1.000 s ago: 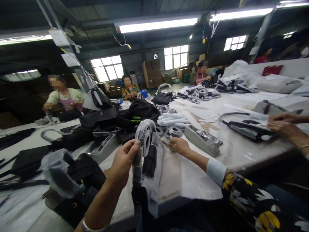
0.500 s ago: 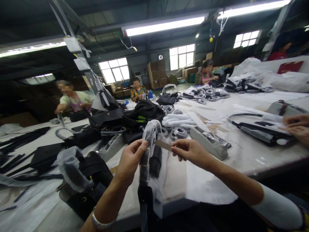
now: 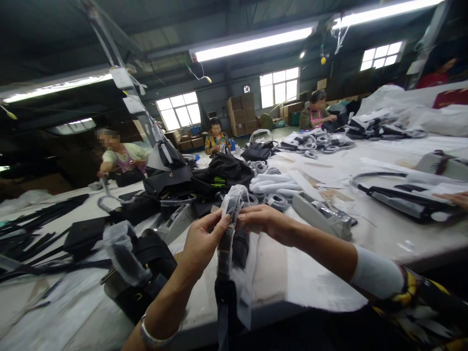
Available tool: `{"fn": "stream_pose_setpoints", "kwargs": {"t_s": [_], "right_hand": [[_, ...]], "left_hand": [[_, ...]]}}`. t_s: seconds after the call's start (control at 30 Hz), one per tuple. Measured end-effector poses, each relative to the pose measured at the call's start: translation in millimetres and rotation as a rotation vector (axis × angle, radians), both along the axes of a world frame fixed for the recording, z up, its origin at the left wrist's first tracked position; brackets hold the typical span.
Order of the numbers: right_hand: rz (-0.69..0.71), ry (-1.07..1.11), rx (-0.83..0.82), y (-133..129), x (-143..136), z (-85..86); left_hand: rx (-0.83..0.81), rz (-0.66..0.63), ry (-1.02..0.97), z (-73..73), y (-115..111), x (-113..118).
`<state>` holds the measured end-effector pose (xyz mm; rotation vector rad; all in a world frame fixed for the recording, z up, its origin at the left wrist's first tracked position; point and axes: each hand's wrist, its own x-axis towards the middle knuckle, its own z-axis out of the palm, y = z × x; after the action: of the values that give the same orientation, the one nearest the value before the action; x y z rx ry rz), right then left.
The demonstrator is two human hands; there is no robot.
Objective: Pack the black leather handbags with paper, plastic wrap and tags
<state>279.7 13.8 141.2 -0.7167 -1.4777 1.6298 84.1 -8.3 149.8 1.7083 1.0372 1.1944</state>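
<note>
My left hand pinches a bag handle wrapped in clear plastic, thumb on the near side. The handle rises in a loop from a black bag at the table's front edge. My right hand is closed at the fingertips against the handle's right side, close to the left fingers. The strip of tape it pinches is hidden behind the fingers. Beside my left forearm lies another black bag with a plastic-wrapped handle.
Grey tape dispensers stand on the white table, near white rolls and coiled straps. Black bags crowd the left. At the right edge, another person's hand is beside a black bag. Several people work farther back.
My right hand has moved left with the tape strip, from a short gap away to the handle. My left hand keeps its grip. The other person's hands at the right have partly left view.
</note>
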Motion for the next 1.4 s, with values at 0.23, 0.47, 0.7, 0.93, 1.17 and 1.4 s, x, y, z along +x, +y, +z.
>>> {"fn": "stream_pose_setpoints", "kwargs": {"t_s": [0.23,0.47,0.7,0.93,1.17,1.4], "right_hand": [[-0.118,-0.017,0.025,-2.1,-9.6,2.5],[-0.192,-0.109,0.135,-3.7,-11.2,6.3],[-0.017,0.314,-0.350,-5.7,6.8,-14.8],[-0.073,0.369,-0.103,-21.5,-14.6,-30.1],[-0.225,0.327,0.093,-31.5,-34.3,-21.7],[-0.230,0.210,0.002,-19.2,-27.8,-25.1]], "left_hand": [[0.033,0.048,-0.037,-6.4,3.3,-2.3],[-0.221,0.035,-0.435,-17.2,3.4,6.1],[-0.183,0.075,-0.495,-18.0,-2.5,10.8],[-0.156,0.056,-0.475,-14.8,-4.4,13.2],[0.039,0.173,-0.296,-14.1,-10.8,15.3],[0.052,0.167,-0.299,-17.1,-8.4,13.8]]}}
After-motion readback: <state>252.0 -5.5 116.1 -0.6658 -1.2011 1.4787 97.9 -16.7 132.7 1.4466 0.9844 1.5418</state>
